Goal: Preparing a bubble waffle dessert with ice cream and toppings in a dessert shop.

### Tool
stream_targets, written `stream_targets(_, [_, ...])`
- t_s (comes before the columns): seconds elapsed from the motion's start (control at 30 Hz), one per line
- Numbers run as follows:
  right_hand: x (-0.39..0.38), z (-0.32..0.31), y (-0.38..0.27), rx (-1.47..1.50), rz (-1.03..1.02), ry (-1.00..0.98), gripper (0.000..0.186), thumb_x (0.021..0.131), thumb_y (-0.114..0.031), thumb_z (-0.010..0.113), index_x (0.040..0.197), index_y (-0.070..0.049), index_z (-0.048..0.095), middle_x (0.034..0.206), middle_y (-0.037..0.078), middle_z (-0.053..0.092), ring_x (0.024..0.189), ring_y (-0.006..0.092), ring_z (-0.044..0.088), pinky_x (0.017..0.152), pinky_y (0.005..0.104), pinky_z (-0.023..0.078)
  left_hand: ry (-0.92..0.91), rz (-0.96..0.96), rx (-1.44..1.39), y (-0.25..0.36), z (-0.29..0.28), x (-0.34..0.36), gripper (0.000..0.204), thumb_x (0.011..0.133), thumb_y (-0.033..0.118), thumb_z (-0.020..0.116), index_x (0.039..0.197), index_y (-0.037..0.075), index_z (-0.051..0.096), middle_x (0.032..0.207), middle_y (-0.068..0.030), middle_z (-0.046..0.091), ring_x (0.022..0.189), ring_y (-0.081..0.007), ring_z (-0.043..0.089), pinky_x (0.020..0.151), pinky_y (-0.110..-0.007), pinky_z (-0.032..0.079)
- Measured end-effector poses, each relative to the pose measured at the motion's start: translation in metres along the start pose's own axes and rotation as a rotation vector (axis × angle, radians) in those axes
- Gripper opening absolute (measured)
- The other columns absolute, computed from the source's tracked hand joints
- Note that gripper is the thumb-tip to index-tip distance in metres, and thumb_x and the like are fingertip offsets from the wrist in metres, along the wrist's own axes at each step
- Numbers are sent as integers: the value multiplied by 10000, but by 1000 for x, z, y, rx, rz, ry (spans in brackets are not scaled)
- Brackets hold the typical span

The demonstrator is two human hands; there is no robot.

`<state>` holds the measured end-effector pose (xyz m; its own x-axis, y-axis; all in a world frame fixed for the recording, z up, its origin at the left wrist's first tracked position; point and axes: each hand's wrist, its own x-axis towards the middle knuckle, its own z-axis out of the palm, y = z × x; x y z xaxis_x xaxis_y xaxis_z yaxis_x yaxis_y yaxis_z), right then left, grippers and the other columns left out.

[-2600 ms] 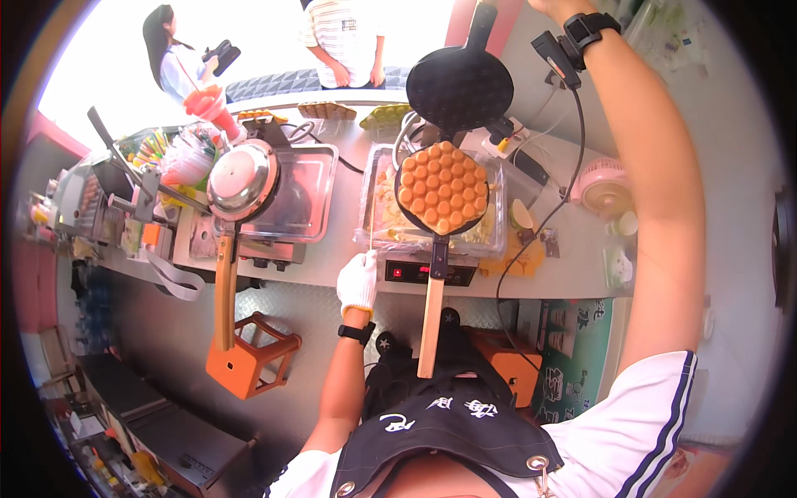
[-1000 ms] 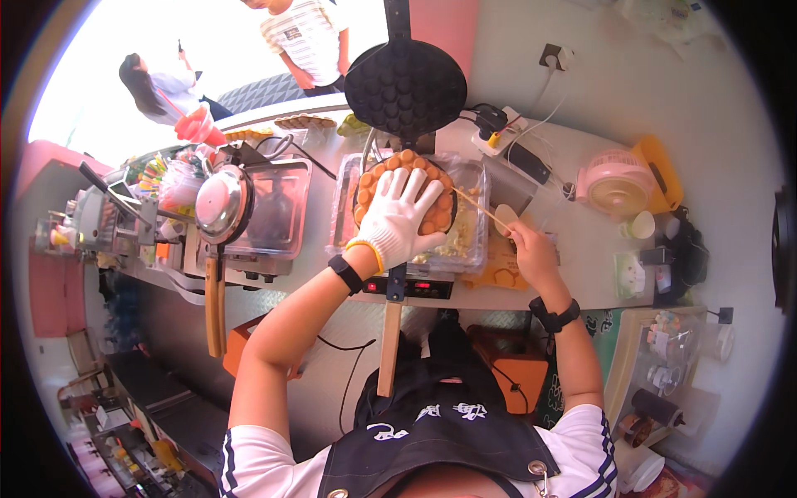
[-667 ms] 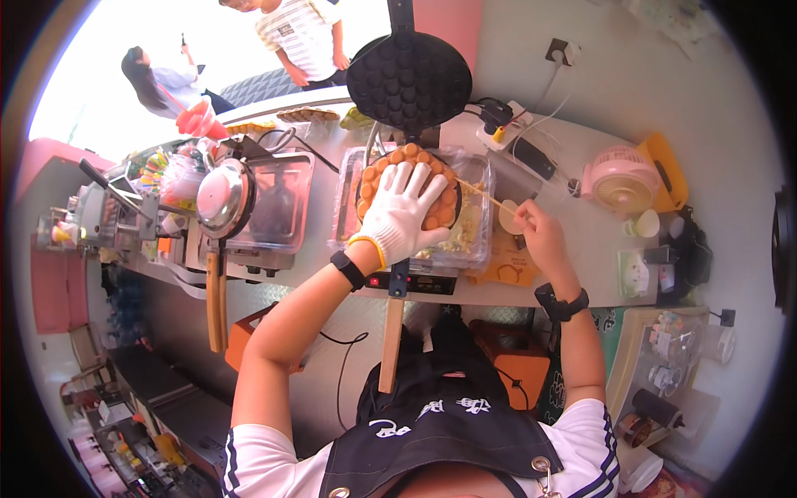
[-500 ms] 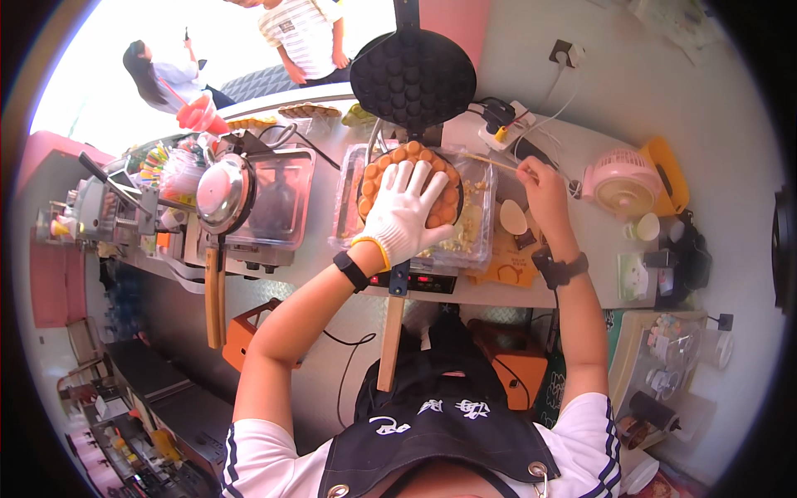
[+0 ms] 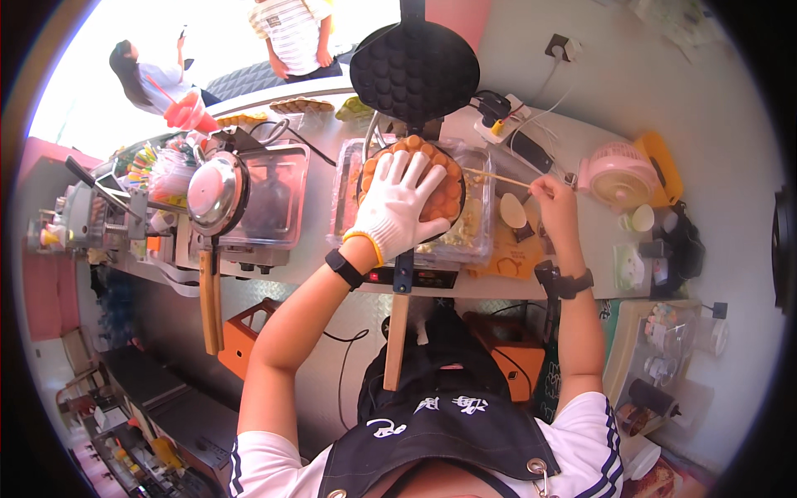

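A round golden-brown bubble waffle lies in the lower half of the waffle iron, whose black dimpled upper plate stands raised behind it. My left hand, in a white knitted glove with a yellow cuff, rests on the waffle with fingers spread. It covers much of the waffle's middle and near side. To the right, my bare right hand pinches the end of a thin wooden skewer. Its other end points left to the waffle's right edge. The iron's wooden handle extends toward me.
A clear plastic tray with crumbs surrounds the iron. At left stands a closed waffle iron. A paper cup, a power strip and a pink fan are on the right. Two people stand beyond the counter.
My right hand has moved slightly right and down, with the skewer following. My left hand stays spread on the waffle. The view has shifted a little.
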<state>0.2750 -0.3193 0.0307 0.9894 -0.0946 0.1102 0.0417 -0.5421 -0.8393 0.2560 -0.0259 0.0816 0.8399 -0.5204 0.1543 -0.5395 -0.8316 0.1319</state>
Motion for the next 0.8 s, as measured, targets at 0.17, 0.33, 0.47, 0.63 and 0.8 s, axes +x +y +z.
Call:
stream_targets(0.17, [-38,11,1,37,33,12,122,878,-101,577,845,16,589,707,86,649,658,153,621,618,283,458,-53,61,-38,1,1,6,716,785,499,601,1350,91,436,1367,-181,405,1294,-397,320,1119,-499,205])
stream_targets(0.33, [-45,24,-9,-105,-18,45,117,909,-126,556,886,-12,570,653,117,583,580,205,554,559,314,412,10,75,-30,1,10,6,715,778,494,613,1341,88,445,1363,-182,407,1285,-408,328,1113,-504,215])
stream_targets(0.47, [-43,30,-20,-26,35,-51,148,914,-152,561,897,-6,541,633,123,565,576,248,549,556,335,415,31,69,-42,-1,15,4,701,766,482,632,1317,87,456,1324,-175,431,1246,-399,356,1092,-507,227])
stream_targets(0.63, [-39,35,-16,12,-35,-37,163,907,-131,571,836,-1,502,630,147,562,593,303,558,573,371,426,-48,52,-118,0,6,15,723,760,490,629,1311,56,457,1315,-182,441,1258,-414,351,1103,-504,221])
stream_targets(0.8, [-26,61,-19,-104,-22,-116,114,842,-47,617,811,-6,516,668,152,577,611,318,575,570,386,431,52,80,-17,3,12,18,717,759,493,626,1298,50,461,1268,-175,461,1210,-397,384,1084,-504,237])
